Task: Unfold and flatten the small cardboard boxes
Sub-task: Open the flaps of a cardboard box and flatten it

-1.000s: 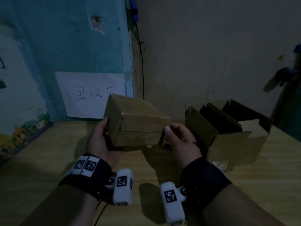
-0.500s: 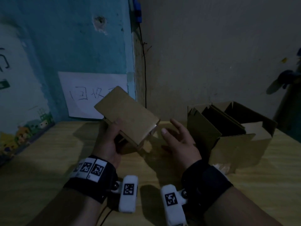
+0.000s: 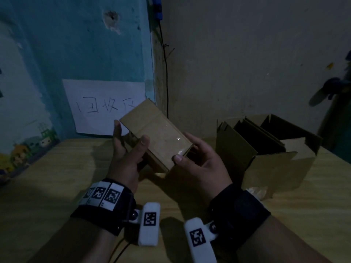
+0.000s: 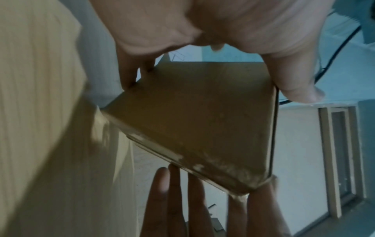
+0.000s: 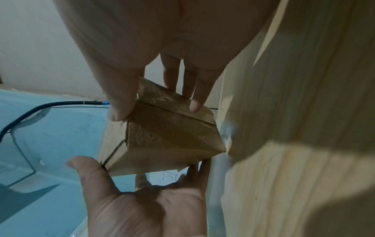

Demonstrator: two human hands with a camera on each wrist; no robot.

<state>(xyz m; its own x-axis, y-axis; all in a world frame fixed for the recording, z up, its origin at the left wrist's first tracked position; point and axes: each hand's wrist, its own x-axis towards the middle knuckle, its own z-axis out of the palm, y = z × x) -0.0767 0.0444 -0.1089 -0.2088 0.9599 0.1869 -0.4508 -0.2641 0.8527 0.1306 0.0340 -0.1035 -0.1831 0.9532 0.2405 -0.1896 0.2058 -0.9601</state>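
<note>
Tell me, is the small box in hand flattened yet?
Not yet. The small box keeps its depth, flaps closed, held by left hand and right hand.

Both forearms reach forward side by side, each wrist wrapped in a black band carrying a white camera pod with a square marker. The left hand is raised with its palm turned inward, the thumb laid over the top face of the small cardboard box and the fingers reaching up behind its left side, so the hand grips the box. The right hand cups the box's near right end from below, its thumb pressed against the corner and its fingers curled around the far side. Both hands hold the box above the table, tilted.
</note>
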